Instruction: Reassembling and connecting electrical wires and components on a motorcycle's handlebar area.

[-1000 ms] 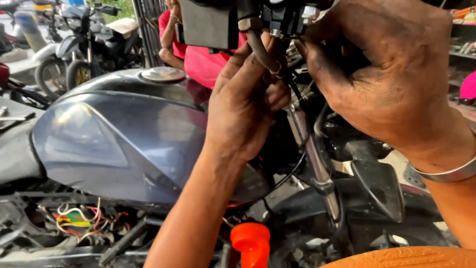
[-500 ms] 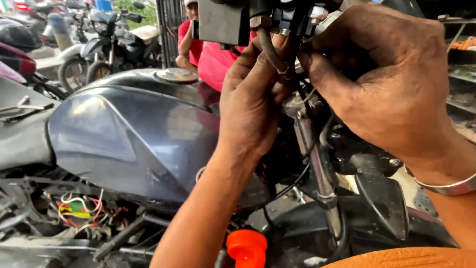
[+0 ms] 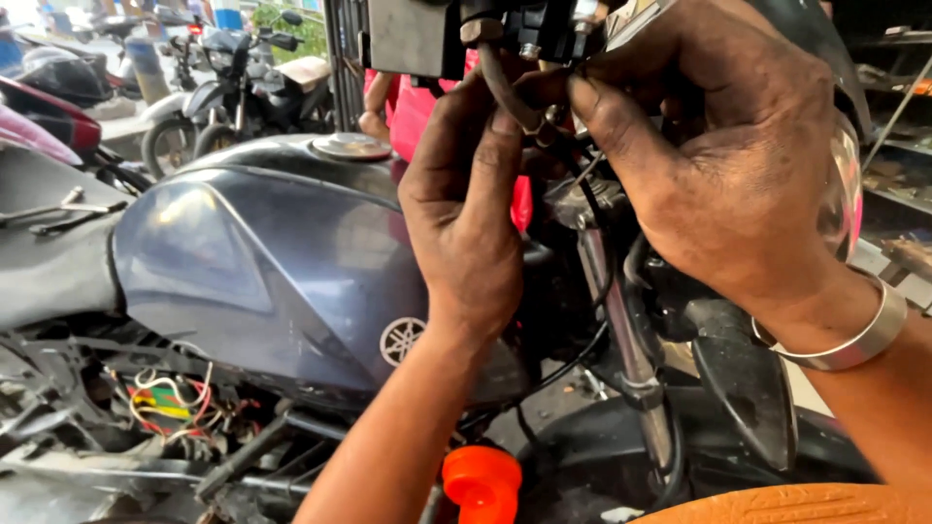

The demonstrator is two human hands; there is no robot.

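Up by the handlebar clamp, both hands are on the same bit: my left hand (image 3: 466, 213) has its grip pinched shut on the bent black hose (image 3: 505, 92) that drops out of the control block (image 3: 417, 34), thumb and forefinger pressed on it from the left. My right hand (image 3: 718, 165) comes in from the other side, its grip closed too, fingertips (image 3: 582, 97) pushing onto the hose and the thin cable (image 3: 582, 180) just below where the left grip sits.

Looks to me like the fiddly part of seating or routing that hose at its fitting. I'd say the next move calls for steady pinch pressure and a small twist rather than a yank, since the fitting end is half hidden behind my fingers.

Below the grips runs the fork tube (image 3: 631, 340), and left of the left wrist is the grey fuel tank (image 3: 252, 262) with loose coloured wiring (image 3: 165, 398) under it. An orange cap (image 3: 481, 480) sits under my left forearm.

Compared with half a second back, both grips are on the same spot; the view has just drifted, so the tank sits further left.
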